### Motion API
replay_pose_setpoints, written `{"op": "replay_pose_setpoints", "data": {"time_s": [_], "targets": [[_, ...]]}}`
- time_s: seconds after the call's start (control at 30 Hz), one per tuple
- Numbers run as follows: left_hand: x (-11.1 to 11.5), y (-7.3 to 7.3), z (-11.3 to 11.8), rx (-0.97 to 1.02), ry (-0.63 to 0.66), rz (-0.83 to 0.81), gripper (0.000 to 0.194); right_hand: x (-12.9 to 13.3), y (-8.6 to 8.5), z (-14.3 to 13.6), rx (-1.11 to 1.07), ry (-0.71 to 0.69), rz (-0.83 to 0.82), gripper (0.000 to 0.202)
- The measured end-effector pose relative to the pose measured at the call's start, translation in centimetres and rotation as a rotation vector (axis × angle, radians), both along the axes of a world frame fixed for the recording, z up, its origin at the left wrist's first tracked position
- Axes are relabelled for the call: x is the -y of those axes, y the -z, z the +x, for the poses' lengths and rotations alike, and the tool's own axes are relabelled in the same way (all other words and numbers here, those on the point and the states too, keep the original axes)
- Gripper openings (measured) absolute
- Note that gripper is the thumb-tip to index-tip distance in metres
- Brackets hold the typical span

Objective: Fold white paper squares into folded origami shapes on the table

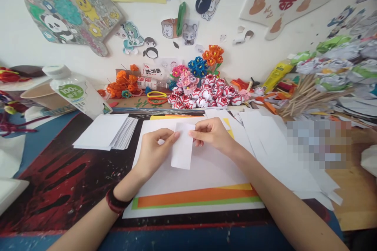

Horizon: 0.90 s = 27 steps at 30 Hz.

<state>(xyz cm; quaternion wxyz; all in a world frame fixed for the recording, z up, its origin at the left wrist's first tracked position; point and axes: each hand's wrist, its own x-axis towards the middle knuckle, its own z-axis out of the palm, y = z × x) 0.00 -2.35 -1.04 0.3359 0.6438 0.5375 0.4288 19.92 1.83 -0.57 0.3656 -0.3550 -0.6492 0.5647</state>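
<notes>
Between my two hands is a narrow rectangle of white paper [182, 151], held upright over a stack of sheets. My left hand [156, 147] pinches its left edge between thumb and fingers. At the upper right edge, the thumb and fingers of my right hand [210, 135] close on the same paper. Beneath lies a large white sheet [224, 172], with orange paper [194, 197] and green and yellow edges showing under it. A pile of white paper squares [100, 130] rests left of my left hand on the dark mat.
Red-and-white paper flowers [209, 94] and orange flowers [122, 82] line the wall side. A white bottle [79, 94] leans at the left. Loose white sheets [277, 153] spread to the right, below a bundle of wooden sticks [306, 94] and a yellow packet [277, 74].
</notes>
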Motion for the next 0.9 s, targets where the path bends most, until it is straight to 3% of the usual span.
{"op": "replay_pose_setpoints", "data": {"time_s": [0.43,0.9], "targets": [[-0.03,0.09,0.14,0.07,0.024,-0.065,0.03,-0.11,0.35,0.09,-0.064,0.126,0.07,0.032],[-0.03,0.21,-0.16,-0.031,0.002,-0.033,0.033,-0.41,0.44,0.19,-0.141,0.198,0.07,0.026]]}}
